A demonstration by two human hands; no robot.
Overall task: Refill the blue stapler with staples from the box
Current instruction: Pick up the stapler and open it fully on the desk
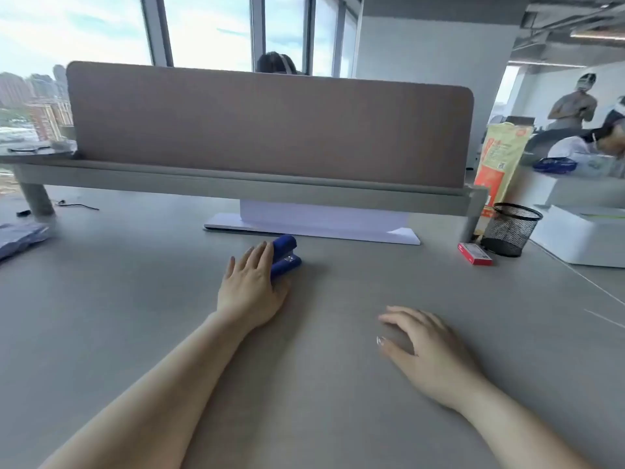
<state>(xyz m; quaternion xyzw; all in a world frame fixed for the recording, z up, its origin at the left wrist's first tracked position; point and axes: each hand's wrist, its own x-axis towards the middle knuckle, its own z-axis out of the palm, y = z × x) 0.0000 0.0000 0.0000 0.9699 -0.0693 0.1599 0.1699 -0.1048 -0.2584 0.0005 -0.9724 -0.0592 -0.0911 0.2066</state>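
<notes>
1. Blue stapler (285, 255) lies on the grey desk (135, 299), just in front of the white paper stack (321, 225) under the partition.
2. Left hand (252, 286) is laid over the stapler's near end, fingers extended along its left side, thumb hidden; whether it grips or merely rests, cannot tell. Likely steadying it for opening.
3. Right hand (426, 346) hovers low over bare desk, fingers loosely spread, holding nothing.
4. Red staple box (475, 253) sits closed, well apart to the right, beside the mesh pen cup (512, 233); probably the free hand's next target.
5. Stapler appears shut; refill not yet begun.
</notes>
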